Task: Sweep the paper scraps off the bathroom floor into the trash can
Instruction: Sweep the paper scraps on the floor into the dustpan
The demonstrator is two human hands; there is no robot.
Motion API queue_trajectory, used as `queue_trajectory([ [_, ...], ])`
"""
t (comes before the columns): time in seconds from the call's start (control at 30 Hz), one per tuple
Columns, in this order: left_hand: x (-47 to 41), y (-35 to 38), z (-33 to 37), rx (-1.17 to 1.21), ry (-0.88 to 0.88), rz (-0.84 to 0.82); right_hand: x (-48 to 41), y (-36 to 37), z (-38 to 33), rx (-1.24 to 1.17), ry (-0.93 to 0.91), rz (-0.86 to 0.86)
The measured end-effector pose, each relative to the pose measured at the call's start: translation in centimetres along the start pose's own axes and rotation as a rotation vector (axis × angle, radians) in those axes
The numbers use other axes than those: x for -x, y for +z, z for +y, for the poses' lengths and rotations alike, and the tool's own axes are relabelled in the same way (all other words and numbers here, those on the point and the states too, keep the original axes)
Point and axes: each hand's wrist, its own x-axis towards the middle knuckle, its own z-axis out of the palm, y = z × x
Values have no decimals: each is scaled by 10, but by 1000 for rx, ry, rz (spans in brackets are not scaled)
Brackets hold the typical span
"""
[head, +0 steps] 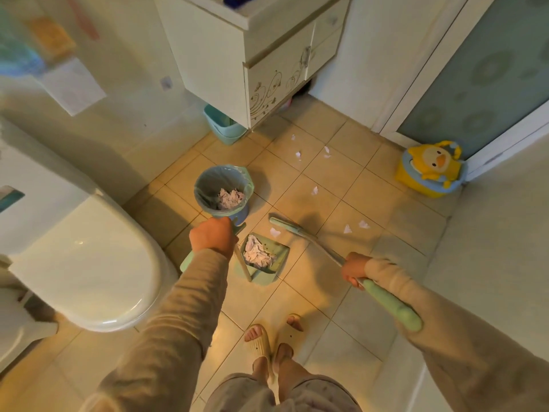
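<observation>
My left hand (pixel 212 237) grips the green handle of the dustpan (pixel 279 263), which rests on the tile floor with a heap of paper scraps in it. My right hand (pixel 355 269) holds the broom handle (pixel 389 304); the broom head (pixel 286 226) lies on the floor just beyond the pan, next to one scrap (pixel 274 232). The blue trash can (pixel 221 191), lined with a bag, stands left of the broom head and holds crumpled paper. Several more scraps (pixel 315 190) are scattered on the tiles further out, with two (pixel 356 226) to the right of the broom.
A white toilet (pixel 89 263) fills the left. A vanity cabinet (pixel 267 69) stands at the back with a light blue bin (pixel 222 126) beside it. A yellow duck potty (pixel 430 171) sits by the glass door at right. My slippered feet (pixel 273 340) are at the bottom.
</observation>
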Motion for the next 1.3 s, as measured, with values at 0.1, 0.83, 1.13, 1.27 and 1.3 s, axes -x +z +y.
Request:
queue_trajectory([
  [0.1,0,3,2,0,13,13,-14,11,-21,46,15,44],
  [0.83,-10,-26,55,-147,361,114,26,36,78,-675,114,12],
  [1.13,-14,-21,133,-180,470,126,-1,-14,149,-663,175,168],
  [1.27,-17,-23,185,-210,479,93,-20,-54,189,-660,193,205],
  [1.3,-20,-24,198,-212,469,88,-25,-65,198,-668,200,209],
])
